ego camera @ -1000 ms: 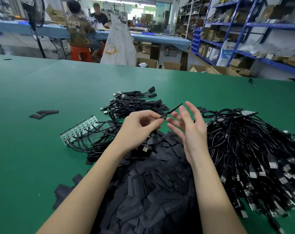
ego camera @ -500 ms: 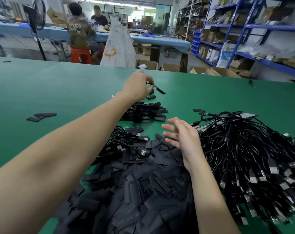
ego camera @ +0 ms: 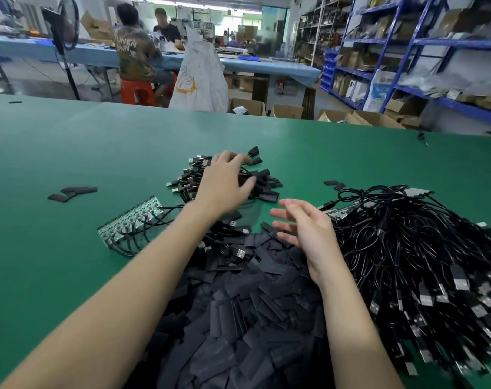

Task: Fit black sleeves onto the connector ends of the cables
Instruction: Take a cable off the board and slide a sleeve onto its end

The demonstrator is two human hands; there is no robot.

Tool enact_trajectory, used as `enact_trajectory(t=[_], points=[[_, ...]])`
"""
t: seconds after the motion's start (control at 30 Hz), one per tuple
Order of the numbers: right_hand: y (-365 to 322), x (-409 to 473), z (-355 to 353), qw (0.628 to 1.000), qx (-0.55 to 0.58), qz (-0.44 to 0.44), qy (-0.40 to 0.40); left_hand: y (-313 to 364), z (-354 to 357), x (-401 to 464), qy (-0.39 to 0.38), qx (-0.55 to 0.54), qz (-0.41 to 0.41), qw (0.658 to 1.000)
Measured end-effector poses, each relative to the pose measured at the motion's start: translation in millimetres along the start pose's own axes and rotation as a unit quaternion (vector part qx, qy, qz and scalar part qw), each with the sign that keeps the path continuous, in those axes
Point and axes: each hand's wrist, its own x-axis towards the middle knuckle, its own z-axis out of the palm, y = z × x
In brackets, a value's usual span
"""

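Note:
A heap of flat black sleeves (ego camera: 238,318) lies in front of me on the green table (ego camera: 70,276). To its right is a big tangle of black cables (ego camera: 421,262) with bare metal plugs. Further out sits a small pile of sleeved cables (ego camera: 266,186). My left hand (ego camera: 224,183) reaches out and rests on that small pile, fingers spread, and I see nothing gripped in it. My right hand (ego camera: 303,228) hovers open over the far edge of the sleeve heap, fingers apart and pointing left, holding nothing.
A green circuit-board strip (ego camera: 132,220) with several cables plugged in lies left of my left forearm. A few loose sleeves (ego camera: 70,192) lie further left, two more (ego camera: 334,185) near the cable tangle. Two people sit at a blue bench beyond the table, with shelving at right.
My left hand carried a sleeved cable from between both hands out to the far pile and has come down onto it. My right hand opened and stayed near the sleeve heap.

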Motion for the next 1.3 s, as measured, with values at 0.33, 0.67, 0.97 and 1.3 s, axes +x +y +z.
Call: enact_trajectory(t=[0.33,0.67,0.97,1.3], points=[[-8,-2,-1,0.996,-0.072,-0.043,0.001,10,-13,-82,0.002,-0.048,-0.038,0.998],[-54,13,65,0.908,-0.362,-0.163,-0.131,7,-8,-92,-0.067,-0.040,-0.020,0.997],[-51,36,153,0.716,-0.632,-0.123,-0.268,4,-11,-93,-0.162,0.014,0.007,0.987],[-65,53,107,0.791,-0.525,-0.101,-0.297,11,-33,-84,-0.193,-0.059,0.036,0.979]])
